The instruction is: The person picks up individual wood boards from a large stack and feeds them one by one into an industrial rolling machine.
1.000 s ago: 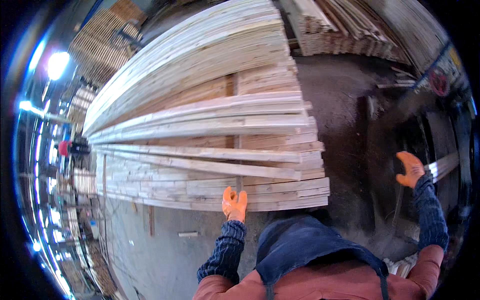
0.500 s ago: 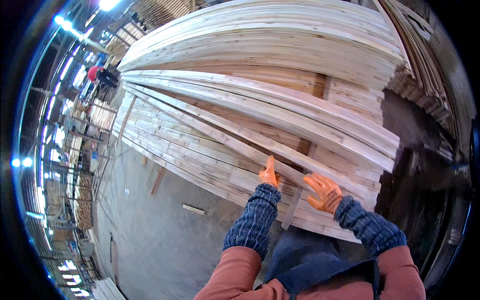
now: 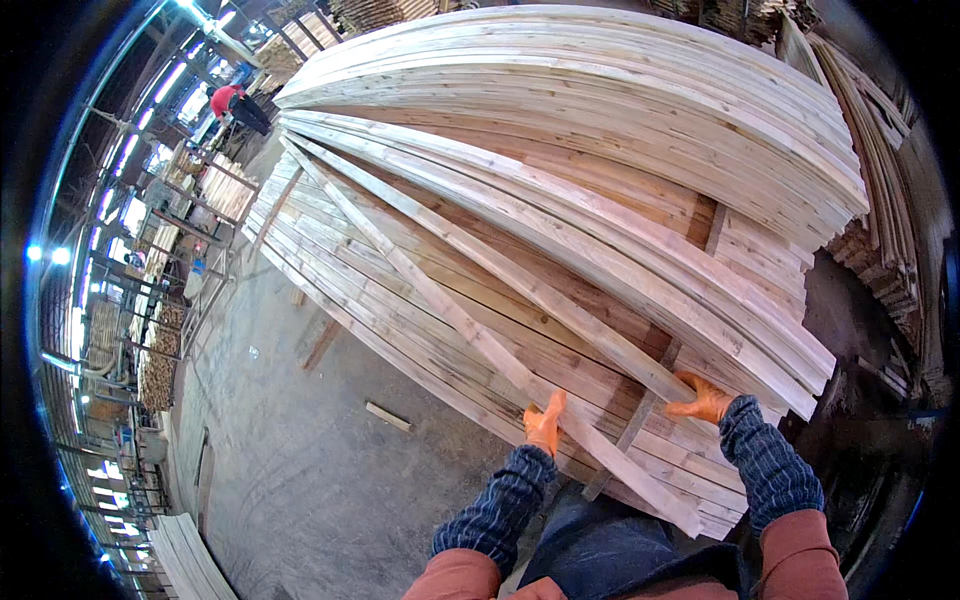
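Both my hands wear orange gloves. My left hand point(image 3: 543, 424) grips the near edge of a long narrow wooden plank point(image 3: 445, 308), its thumb up against the wood. This plank lies slantwise over a layer of boards, its close end reaching toward my apron. My right hand point(image 3: 704, 399) is closed round the close end of a second plank point(image 3: 540, 290), which lies farther right. Toward their far ends the two planks come together. Fingers under the wood are hidden.
Beyond the second plank lies a row of thicker boards point(image 3: 600, 245), and behind it a tall board stack point(image 3: 560, 100). Crosswise battens point(image 3: 632, 425) lie on the layer. Wood scraps point(image 3: 388, 416) lie on the concrete floor point(image 3: 330, 480). A person in red point(image 3: 228, 100) bends far left.
The near plank has swung toward me and away from the second plank, widening the gap. My left hand moved nearer with it; my right hand moved rightward onto the second plank's end.
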Motion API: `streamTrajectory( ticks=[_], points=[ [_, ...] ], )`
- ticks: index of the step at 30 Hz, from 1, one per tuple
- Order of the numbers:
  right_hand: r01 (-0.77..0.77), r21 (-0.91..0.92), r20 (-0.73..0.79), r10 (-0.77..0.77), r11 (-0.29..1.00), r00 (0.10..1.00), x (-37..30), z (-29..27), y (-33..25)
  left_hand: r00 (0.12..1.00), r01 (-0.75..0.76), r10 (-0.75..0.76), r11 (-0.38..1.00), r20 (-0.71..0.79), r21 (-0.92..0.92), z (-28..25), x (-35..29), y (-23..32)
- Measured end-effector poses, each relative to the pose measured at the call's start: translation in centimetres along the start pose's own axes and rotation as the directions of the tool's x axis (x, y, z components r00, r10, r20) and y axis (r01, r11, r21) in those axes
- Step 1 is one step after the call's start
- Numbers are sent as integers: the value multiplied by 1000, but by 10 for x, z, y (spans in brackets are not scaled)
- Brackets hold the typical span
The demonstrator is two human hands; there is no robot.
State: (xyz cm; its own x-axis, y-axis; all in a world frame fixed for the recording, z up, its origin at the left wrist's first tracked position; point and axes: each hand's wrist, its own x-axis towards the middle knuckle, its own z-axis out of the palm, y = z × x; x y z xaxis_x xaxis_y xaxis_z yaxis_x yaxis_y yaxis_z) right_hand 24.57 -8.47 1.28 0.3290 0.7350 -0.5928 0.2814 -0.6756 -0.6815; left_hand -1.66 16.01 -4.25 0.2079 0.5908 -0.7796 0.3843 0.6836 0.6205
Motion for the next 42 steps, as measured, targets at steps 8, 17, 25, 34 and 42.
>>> streamTrajectory(
  ticks=[8, 17, 25, 34, 42],
  points=[
    [-28, 2, 134, 27, 1000, 991, 5, 9, 4, 745, -664, 667, 742, -11, 88, 41, -18, 60],
    [41, 89, 166, -56, 995, 985, -47, 1, -48, 934, 122, -39, 969, 355, -213, 93, -20, 117],
    [-132, 495, 496, -155, 859, 854, 5, -6, 11, 879, -27, 259, 866, 401, -500, 93, -91, 80],
    [99, 553, 230, -266, 827, 936, 83, 72, -160, 251, 103, -652, 753, 715, 650, 71, -157, -27],
    [-102, 393, 228, 11, 914, 974, -149, 60, 13, 104, -963, 412, -186, 905, 196, 1, -97, 192]
  ],
)
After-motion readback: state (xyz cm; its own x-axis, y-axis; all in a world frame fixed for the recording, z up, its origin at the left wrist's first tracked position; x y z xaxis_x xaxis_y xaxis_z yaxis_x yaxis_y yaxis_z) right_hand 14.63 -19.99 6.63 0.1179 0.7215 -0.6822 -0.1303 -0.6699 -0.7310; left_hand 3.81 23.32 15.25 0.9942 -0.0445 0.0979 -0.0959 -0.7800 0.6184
